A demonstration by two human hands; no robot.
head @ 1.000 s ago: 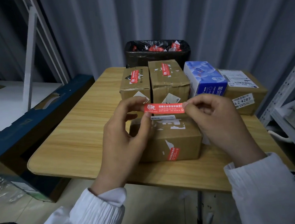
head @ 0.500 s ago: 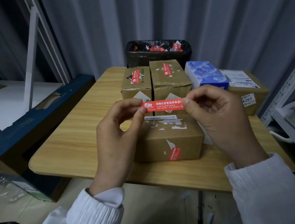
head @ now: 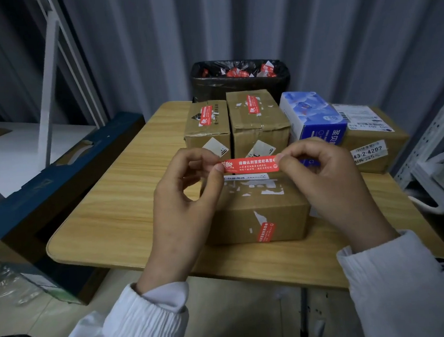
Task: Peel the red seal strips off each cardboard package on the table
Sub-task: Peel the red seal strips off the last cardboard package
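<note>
A red seal strip [head: 250,165] with white printed characters was stretched flat and level in the air, free of every box. The left hand [head: 183,198] pinched its left end between thumb and forefinger, and the right hand [head: 327,183] pinched its right end the same way. It hung just above the far top edge of the near cardboard package [head: 256,211], whose top showed white torn paper scraps and whose near face bore a short red strip remnant [head: 265,231], set at a slant.

Farther back stood two upright cardboard packages side by side, touching: the left one [head: 207,132] and the right one [head: 258,122], each with a red strip on top. To their right lay a blue tissue box [head: 313,117], and beyond it a labelled cardboard package [head: 374,139] at the right edge of the wooden table [head: 115,193]. Behind the far edge sat a black-lined bin [head: 240,82] holding red scraps.

The table's left half lay bare up to its rounded near-left corner. The near package stood a little back from the near edge, leaving a strip of open wood under the wrists.
</note>
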